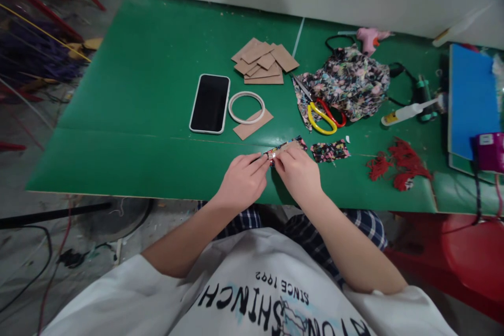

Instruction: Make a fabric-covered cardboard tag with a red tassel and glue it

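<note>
Both hands meet over a small cardboard strip (290, 147) with black floral fabric along its edges, low on the green table. My left hand (244, 179) grips the strip's left end, its fingers close together. My right hand (300, 172) pinches the same piece from above, and its curled fingers hide part of it. A small shiny spot shows between the fingertips; I cannot make out what it is. Just right of my right hand lies a flat rectangle of floral fabric (329, 151). Behind the hands, a roll of white tape (232, 108) rests partly on a loose cardboard rectangle (252, 127).
A phone (210, 104) lies left of the tape. Farther back are stacked cardboard pieces (271, 74), floral cloth (350, 81), yellow-and-red scissors (323, 122) and a pink glue gun (369, 40). Rightward are a white bottle (405, 113), red threads (407, 160) and a blue board (466, 105).
</note>
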A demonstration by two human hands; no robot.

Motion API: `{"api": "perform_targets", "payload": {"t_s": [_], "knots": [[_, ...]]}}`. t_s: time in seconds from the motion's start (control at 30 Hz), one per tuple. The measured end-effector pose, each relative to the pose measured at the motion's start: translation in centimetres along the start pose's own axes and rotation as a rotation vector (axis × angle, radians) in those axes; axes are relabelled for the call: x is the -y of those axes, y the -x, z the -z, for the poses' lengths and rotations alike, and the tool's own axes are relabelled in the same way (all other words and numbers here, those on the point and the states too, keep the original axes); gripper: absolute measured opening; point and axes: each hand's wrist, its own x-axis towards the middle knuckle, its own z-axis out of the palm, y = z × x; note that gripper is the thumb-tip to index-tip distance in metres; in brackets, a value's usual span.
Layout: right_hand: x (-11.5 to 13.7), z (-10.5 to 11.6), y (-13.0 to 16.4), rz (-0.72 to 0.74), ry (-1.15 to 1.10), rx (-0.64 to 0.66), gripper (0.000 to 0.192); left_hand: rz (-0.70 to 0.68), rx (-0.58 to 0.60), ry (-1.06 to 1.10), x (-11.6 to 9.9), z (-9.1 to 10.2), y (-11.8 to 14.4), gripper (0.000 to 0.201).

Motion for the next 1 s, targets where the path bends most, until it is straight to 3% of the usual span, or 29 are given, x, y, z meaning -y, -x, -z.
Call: {"api": "perform_targets", "payload": {"t_s": [0.43, 0.67, 0.83, 1.0], "knots": [[-0.5, -0.4, -0.1, 0.039, -0.045, -0.034, 0.019, 0.011, 0.016, 0.015, 0.0, 0.1, -0.1, 0.027], [-1.0, -0.5, 0.0, 0.181, 0.041, -0.078, 0.020, 0.017, 0.010, 0.014, 0.0, 0.1, 0.0, 0.027], [-1.3, -0.5, -0.3, 0.266, 0.075, -0.036, 0.020, 0.012, 0.013, 0.001, -0.1, 0.2, -0.1, 0.027], [-1.1, -0.4, -0.8, 0.218, 0.079, 0.037, 0.019, 0.011, 0.018, 0.004, -0.1, 0.2, 0.0, 0.027]]}}
